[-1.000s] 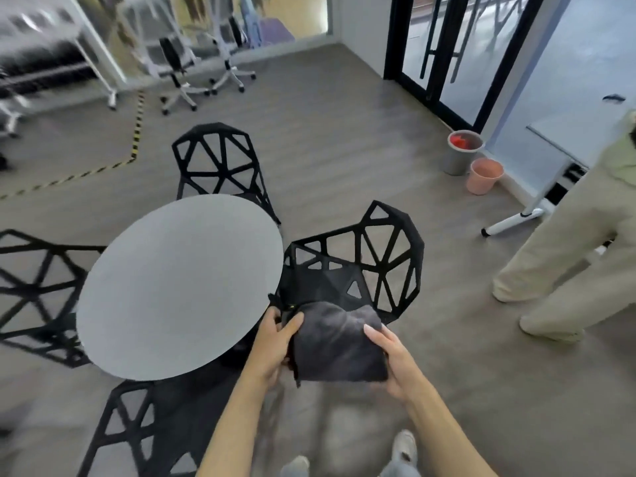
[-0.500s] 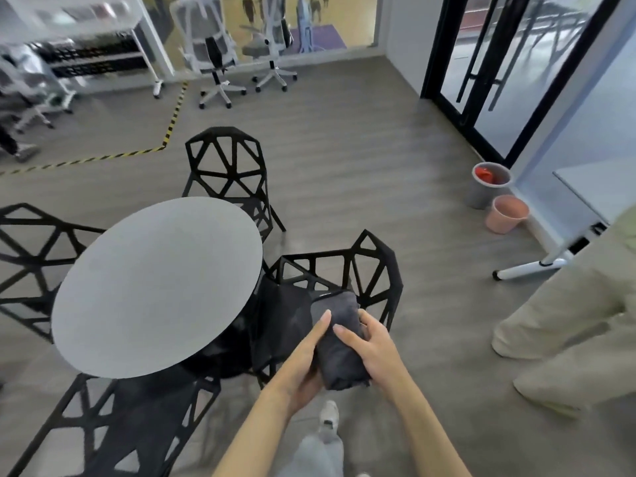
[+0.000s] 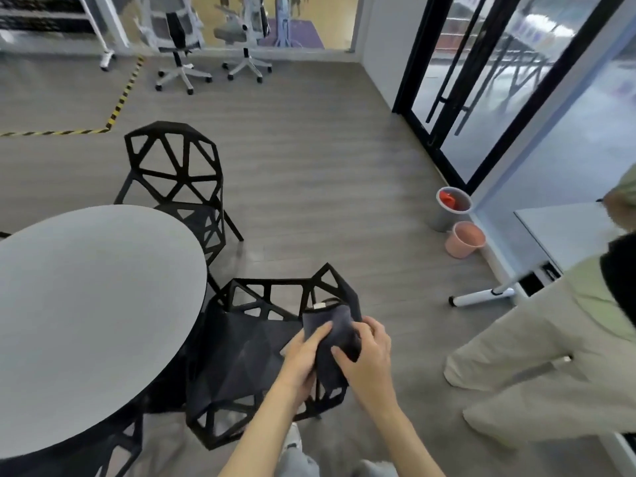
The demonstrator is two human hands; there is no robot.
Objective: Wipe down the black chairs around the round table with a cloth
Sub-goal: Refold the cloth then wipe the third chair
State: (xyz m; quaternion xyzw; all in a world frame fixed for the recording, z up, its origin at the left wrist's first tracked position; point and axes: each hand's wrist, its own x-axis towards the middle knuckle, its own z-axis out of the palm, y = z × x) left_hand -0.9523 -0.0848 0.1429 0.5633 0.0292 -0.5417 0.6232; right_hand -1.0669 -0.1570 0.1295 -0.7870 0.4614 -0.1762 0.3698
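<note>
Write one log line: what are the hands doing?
left hand: holds cloth | right hand: holds cloth | cloth: over black chair | wiping: not visible yet

Black lattice-frame chairs [image 3: 275, 342] ring a pale grey round table [image 3: 86, 321]; a dark charcoal cloth [image 3: 335, 342], a grey bin [image 3: 451, 210] beside a pink bucket [image 3: 464, 239], and yellow-and-black striped tape [image 3: 120, 101] crossing grey wood-grain floor [image 3: 327, 187]

Two bins [image 3: 453, 208] by glass door [image 3: 481, 84] — office chairs [image 3: 182, 39] behind; bystander [image 3: 550, 356] right.
</note>
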